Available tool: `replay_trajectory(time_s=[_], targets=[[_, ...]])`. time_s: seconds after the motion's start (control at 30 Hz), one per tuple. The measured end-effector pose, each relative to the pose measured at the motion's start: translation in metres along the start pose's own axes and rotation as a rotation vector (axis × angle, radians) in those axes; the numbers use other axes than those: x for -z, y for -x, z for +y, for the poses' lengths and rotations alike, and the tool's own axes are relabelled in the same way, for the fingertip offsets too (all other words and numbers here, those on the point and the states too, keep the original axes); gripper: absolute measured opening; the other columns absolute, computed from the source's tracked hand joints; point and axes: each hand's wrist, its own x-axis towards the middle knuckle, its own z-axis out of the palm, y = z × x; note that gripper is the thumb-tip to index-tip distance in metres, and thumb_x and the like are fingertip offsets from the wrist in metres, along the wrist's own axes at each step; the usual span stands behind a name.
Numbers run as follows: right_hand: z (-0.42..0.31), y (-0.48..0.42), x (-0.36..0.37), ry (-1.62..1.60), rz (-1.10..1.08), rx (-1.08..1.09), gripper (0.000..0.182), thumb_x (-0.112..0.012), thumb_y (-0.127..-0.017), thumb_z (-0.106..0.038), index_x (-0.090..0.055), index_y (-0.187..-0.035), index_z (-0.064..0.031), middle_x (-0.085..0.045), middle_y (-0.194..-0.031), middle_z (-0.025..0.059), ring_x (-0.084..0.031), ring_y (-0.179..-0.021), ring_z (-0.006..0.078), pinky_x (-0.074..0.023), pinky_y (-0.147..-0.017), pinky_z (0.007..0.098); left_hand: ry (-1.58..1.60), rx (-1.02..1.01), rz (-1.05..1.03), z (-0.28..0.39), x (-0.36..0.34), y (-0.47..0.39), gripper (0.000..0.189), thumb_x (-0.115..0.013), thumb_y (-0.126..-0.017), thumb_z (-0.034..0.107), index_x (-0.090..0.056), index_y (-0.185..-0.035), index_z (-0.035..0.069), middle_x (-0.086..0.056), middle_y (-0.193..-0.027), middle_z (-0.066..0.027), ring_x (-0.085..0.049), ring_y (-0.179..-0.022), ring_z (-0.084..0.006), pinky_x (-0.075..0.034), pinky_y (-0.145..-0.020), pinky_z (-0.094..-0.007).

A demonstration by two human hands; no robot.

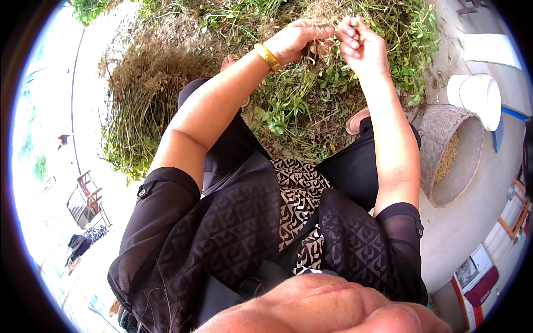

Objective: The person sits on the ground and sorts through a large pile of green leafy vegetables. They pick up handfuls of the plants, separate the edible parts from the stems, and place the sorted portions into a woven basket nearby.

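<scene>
My left hand (pixel 287 43), with a gold bangle at the wrist, pinches the thin roots (pixel 322 31) of an uprooted plant that looks like peanut. Close beside it, my right hand (pixel 362 48) has its fingers curled around small pale pods (pixel 360 36), partly hidden by the fingers. Below the hands hang a few brownish pods or dry leaves (pixel 320 49), too small to tell apart. Leafy green plants (pixel 337 77) lie under and around both hands. Between my feet, more loose green stems (pixel 279 112) cover the soil-strewn ground.
A heap of plants (pixel 143 91) with brown roots lies by my left leg. To my right, a tilted woven basket (pixel 441 120) holds many pods (pixel 447 160), and a white bucket (pixel 474 98) lies behind it. Far left stands a wooden chair (pixel 88 191).
</scene>
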Motion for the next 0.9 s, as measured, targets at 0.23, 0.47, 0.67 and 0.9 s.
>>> replay_trajectory(time_s=[0.23,0.47,0.67,0.9], targets=[[-0.024,0.020,-0.008,0.005,0.204,0.101,0.019,-0.047,-0.098,-0.014,-0.060,-0.101,-0.0004,-0.066,-0.088,0.0132,-0.054,-0.065,0.0127,-0.0411,-0.048,0.0204,0.212,-0.136,-0.141,-0.010,0.022,-0.022,0.012,-0.061,-0.090,0.008,-0.064,-0.102,0.009,-0.062,-0.090,0.0018,-0.058,-0.086,-0.0114,-0.045,-0.082,-0.0285],[-0.082,0.126,0.019,0.221,0.446,0.226,0.014,-0.050,-0.099,-0.012,-0.054,-0.097,0.0006,-0.049,-0.077,0.0033,-0.039,-0.056,0.0055,-0.0282,-0.039,0.0168,0.096,-0.184,-0.223,-0.001,0.015,-0.024,0.050,-0.048,-0.078,-0.010,-0.060,-0.124,0.002,-0.062,-0.114,-0.0060,-0.054,-0.110,-0.0147,-0.037,-0.101,-0.0287],[-0.217,0.290,0.120,0.534,0.969,0.383,0.012,-0.059,-0.093,-0.012,-0.058,-0.099,-0.0014,-0.056,-0.079,0.0051,-0.049,-0.061,0.0108,-0.0369,-0.049,0.0218,-0.200,-0.182,-0.145,-0.004,0.014,-0.025,0.033,-0.064,-0.085,0.003,-0.063,-0.118,0.000,-0.065,-0.107,-0.0043,-0.058,-0.094,-0.0114,-0.044,-0.090,-0.0259],[-0.243,0.326,0.146,1.651,1.409,0.265,0.030,-0.063,-0.090,-0.012,-0.067,-0.118,-0.0023,-0.064,-0.121,0.0109,-0.060,-0.109,0.0183,-0.0459,-0.096,0.0303,-0.881,-0.268,0.088,-0.014,0.026,-0.029,0.038,-0.080,-0.079,0.034,-0.063,-0.085,0.000,-0.059,-0.071,-0.0036,-0.053,-0.066,-0.0138,-0.046,-0.064,-0.0313]])
